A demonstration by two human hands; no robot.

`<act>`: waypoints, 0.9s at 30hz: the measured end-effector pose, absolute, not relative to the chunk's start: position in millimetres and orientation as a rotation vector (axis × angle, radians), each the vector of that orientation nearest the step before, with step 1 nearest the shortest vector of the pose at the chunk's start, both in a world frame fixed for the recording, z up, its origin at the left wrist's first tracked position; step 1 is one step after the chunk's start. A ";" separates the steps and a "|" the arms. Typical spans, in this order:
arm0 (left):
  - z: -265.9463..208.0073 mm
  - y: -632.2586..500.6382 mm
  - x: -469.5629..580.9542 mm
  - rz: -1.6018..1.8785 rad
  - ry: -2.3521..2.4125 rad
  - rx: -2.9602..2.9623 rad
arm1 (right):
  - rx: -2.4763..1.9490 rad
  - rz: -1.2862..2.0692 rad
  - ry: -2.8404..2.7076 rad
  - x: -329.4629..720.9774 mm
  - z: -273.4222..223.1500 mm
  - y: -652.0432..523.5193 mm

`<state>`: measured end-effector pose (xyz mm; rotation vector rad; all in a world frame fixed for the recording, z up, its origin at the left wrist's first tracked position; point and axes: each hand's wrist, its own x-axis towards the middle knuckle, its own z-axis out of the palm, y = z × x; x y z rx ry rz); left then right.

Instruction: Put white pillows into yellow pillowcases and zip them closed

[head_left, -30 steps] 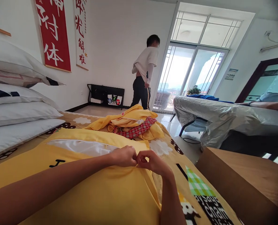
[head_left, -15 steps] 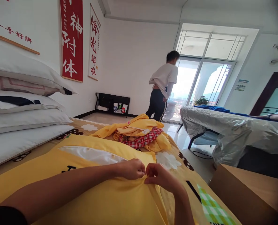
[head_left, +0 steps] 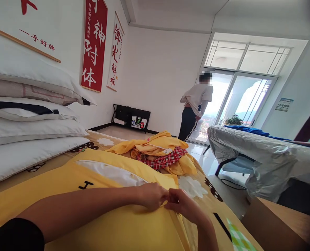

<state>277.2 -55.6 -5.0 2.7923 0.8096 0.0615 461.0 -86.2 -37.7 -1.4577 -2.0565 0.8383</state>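
A yellow pillowcase point(head_left: 134, 226) with a black embroidered mark lies in front of me. Through its long slit shows a white pillow point(head_left: 110, 172). My left hand point(head_left: 152, 196) is closed in a pinch on the fabric at the right end of that slit. Right beside it, my right hand point(head_left: 182, 204) pinches the same edge with thumb and forefinger, and the cloth wrinkles beneath both. Whatever lies between the fingertips is hidden. Beyond the pillowcase sits a heap of yellow cloth point(head_left: 155, 144) with a red plaid piece.
White pillows point(head_left: 31, 129) are stacked at the left on the patterned bedspread point(head_left: 196, 190). A cardboard box point(head_left: 277, 223) stands at the lower right, near a table covered in plastic point(head_left: 270, 150). A person point(head_left: 196, 104) stands by the glass door; another person's arm rests at the far right.
The view has turned slightly left, so the room appears shifted right. Both hands stay at the slit's end, fingertips now closer together. The standing person's head has turned.
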 end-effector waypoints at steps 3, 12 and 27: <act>1.2 -67.5 277.3 -0.040 0.794 3.052 | -1.456 0.845 -2.051 463.7 -39.1 -85.1; 33.2 -79.9 291.6 -0.156 0.836 3.140 | -1.393 0.841 -2.039 467.3 -31.9 -91.6; 27.6 -70.0 269.8 -0.087 1.075 2.716 | -1.424 0.781 -2.079 468.3 -32.0 -93.8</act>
